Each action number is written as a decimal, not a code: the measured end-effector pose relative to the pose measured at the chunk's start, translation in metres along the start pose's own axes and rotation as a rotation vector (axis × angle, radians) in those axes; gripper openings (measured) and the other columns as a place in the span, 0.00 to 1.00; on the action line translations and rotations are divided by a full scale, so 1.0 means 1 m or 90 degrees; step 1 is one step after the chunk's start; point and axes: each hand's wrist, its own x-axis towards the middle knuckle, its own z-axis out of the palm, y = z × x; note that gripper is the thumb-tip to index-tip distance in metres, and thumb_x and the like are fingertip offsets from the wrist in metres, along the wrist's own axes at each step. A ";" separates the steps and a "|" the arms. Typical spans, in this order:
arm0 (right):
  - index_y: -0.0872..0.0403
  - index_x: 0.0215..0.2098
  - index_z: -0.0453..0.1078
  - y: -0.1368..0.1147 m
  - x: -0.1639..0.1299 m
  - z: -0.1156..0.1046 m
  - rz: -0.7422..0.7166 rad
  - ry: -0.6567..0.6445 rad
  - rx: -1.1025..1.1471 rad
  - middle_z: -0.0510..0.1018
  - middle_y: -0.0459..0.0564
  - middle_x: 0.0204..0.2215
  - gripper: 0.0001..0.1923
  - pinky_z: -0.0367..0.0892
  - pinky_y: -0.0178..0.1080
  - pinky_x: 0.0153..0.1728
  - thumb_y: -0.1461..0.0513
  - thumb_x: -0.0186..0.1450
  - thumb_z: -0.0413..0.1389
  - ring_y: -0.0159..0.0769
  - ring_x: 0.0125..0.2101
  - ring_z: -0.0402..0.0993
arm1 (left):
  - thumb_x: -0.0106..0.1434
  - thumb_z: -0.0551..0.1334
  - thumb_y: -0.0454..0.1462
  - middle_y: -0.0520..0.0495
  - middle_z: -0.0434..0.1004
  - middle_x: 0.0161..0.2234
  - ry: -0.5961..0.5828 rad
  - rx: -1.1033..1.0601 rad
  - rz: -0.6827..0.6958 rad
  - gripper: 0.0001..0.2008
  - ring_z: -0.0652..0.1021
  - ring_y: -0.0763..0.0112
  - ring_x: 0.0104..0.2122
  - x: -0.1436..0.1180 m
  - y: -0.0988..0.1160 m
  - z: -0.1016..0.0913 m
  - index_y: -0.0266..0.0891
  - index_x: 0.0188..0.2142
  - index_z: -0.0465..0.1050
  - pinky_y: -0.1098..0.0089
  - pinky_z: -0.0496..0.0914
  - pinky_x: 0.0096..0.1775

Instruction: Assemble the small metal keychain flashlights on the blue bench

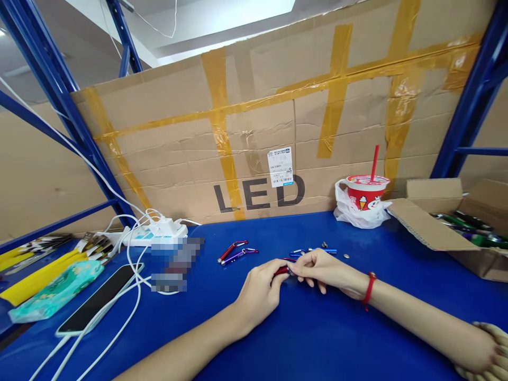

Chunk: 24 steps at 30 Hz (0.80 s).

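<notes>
My left hand is closed around a small red metal keychain flashlight, held low over the blue table. My right hand pinches the end of that tube between thumb and fingertips; whatever small part lies there is covered by the fingers. Beyond the left hand lie a red keychain flashlight and a purple keychain flashlight, each with a carabiner clip. Just behind the right hand, blue tube pieces are partly hidden. Small silvery bits rest nearby.
At right stands an open cardboard box of similar tubes. A red cup with a straw sits in a plastic bag at the back. Leftward are a power strip, white cables, a phone, a tissue pack and yellow-wrapped bundles.
</notes>
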 end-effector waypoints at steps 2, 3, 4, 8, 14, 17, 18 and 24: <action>0.59 0.22 0.71 -0.002 0.000 -0.003 -0.043 0.045 -0.069 0.65 0.42 0.12 0.21 0.58 0.25 0.09 0.48 0.50 0.59 0.22 0.12 0.60 | 0.62 0.52 0.31 0.51 0.75 0.36 0.008 0.000 -0.027 0.11 0.74 0.72 0.33 0.001 -0.001 0.001 0.41 0.40 0.69 0.75 0.65 0.36; 0.59 0.23 0.72 -0.004 0.000 -0.004 -0.071 0.072 -0.099 0.66 0.43 0.12 0.20 0.59 0.26 0.10 0.48 0.50 0.59 0.23 0.12 0.61 | 0.62 0.52 0.31 0.51 0.75 0.35 0.012 0.000 -0.042 0.10 0.74 0.73 0.32 0.001 -0.002 0.002 0.41 0.40 0.69 0.75 0.65 0.34; 0.59 0.25 0.72 -0.005 0.000 -0.006 -0.102 0.097 -0.122 0.67 0.43 0.13 0.20 0.59 0.26 0.11 0.49 0.50 0.60 0.24 0.13 0.62 | 0.62 0.52 0.32 0.52 0.75 0.33 0.014 -0.001 -0.053 0.10 0.74 0.73 0.31 0.002 -0.002 0.002 0.41 0.41 0.69 0.75 0.65 0.33; 0.57 0.27 0.74 -0.006 0.000 -0.012 -0.235 0.127 -0.187 0.72 0.46 0.22 0.15 0.60 0.28 0.15 0.52 0.50 0.61 0.24 0.16 0.64 | 0.62 0.52 0.32 0.52 0.74 0.31 0.016 -0.012 -0.067 0.10 0.73 0.74 0.29 0.002 -0.004 0.002 0.41 0.40 0.69 0.75 0.65 0.32; 0.54 0.22 0.74 -0.003 0.000 -0.016 -0.377 0.129 -0.291 0.74 0.47 0.25 0.10 0.63 0.31 0.26 0.55 0.53 0.60 0.30 0.25 0.68 | 0.63 0.51 0.33 0.51 0.74 0.31 -0.037 -0.032 -0.050 0.07 0.74 0.73 0.30 0.002 -0.006 0.002 0.39 0.39 0.66 0.75 0.66 0.32; 0.53 0.22 0.74 0.001 0.002 -0.015 -0.374 0.117 -0.299 0.74 0.46 0.24 0.10 0.63 0.32 0.27 0.56 0.54 0.59 0.30 0.25 0.69 | 0.62 0.53 0.33 0.50 0.74 0.32 -0.040 -0.056 -0.051 0.05 0.75 0.72 0.32 0.001 -0.009 0.003 0.39 0.38 0.63 0.75 0.66 0.32; 0.54 0.22 0.74 0.003 0.002 -0.015 -0.355 0.109 -0.284 0.74 0.46 0.24 0.10 0.64 0.31 0.26 0.56 0.54 0.59 0.29 0.23 0.69 | 0.61 0.53 0.33 0.49 0.74 0.32 -0.039 -0.065 -0.055 0.05 0.75 0.72 0.31 0.001 -0.010 0.004 0.39 0.38 0.62 0.75 0.66 0.31; 0.58 0.24 0.72 0.006 0.003 -0.008 -0.136 0.043 -0.136 0.70 0.45 0.18 0.16 0.60 0.29 0.12 0.51 0.51 0.59 0.26 0.14 0.65 | 0.61 0.53 0.33 0.48 0.74 0.34 -0.039 -0.027 -0.046 0.04 0.75 0.70 0.33 -0.003 -0.012 0.004 0.39 0.37 0.60 0.74 0.66 0.31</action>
